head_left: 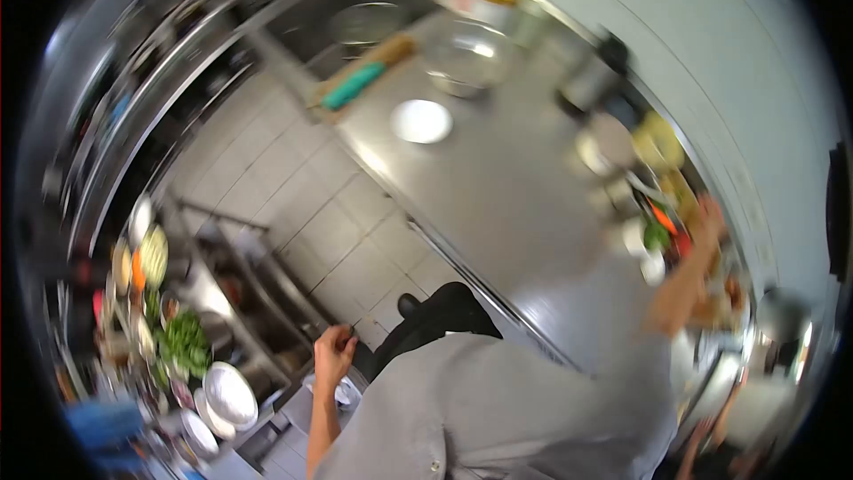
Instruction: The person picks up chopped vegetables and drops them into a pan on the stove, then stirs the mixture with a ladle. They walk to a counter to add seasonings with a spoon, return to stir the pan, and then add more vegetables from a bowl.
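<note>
My left hand (334, 352) hangs low beside my leg, over the floor, with its fingers loosely curled in and nothing visible in them. My right arm stretches across to the far side of the steel counter (506, 196). There my right hand (708, 219) is at a crowded row of containers, and its fingers are smeared by motion. Close to it are something red (682, 244), an orange strip (661, 216) and green leaves (657, 236). Whether it grips any of these cannot be made out.
On the counter are a white plate (421, 122), a clear bowl (467, 58) and a teal-wrapped item (354, 86) beside the sink (306, 13). At left, another station holds leafy greens (184, 344) and a white bowl (230, 395). Blurred hands of another person (702, 434) show lower right.
</note>
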{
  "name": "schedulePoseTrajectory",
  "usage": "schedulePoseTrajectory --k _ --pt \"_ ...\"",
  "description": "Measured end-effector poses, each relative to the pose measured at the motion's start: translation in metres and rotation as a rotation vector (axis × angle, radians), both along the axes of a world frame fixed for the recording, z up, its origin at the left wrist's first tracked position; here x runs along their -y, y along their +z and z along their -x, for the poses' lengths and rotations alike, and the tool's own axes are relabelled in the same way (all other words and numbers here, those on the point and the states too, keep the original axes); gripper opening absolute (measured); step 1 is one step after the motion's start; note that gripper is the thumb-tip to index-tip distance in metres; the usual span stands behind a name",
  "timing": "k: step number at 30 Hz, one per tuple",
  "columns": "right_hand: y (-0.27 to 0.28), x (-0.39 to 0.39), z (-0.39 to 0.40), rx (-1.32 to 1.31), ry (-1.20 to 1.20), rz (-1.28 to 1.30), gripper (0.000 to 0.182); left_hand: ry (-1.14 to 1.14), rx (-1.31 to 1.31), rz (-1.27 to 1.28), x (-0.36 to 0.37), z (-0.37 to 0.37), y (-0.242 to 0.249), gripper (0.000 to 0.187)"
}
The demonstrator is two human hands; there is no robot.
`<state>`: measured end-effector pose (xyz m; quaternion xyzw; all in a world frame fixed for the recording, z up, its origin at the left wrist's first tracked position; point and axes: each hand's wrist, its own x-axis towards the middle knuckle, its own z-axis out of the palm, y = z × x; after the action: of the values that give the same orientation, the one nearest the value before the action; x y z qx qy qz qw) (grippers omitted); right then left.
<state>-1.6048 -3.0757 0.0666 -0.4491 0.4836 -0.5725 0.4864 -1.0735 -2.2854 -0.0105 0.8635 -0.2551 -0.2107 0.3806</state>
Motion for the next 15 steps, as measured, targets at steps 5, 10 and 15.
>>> schedulePoseTrajectory --k 5,10,15 --pt "0.063 -0.082 -0.160 -0.022 0.133 0.008 0.035 0.068 -0.071 0.096 0.021 -0.095 0.039 0.026" --pt "0.072 -0.151 -0.392 -0.041 0.464 -0.056 0.034 0.052 -0.072 0.182 0.044 -0.204 0.050 0.025" --pt "0.054 -0.179 -0.632 0.105 0.785 -0.195 0.027 0.121 -0.061 0.119 0.052 -0.345 0.061 0.025"
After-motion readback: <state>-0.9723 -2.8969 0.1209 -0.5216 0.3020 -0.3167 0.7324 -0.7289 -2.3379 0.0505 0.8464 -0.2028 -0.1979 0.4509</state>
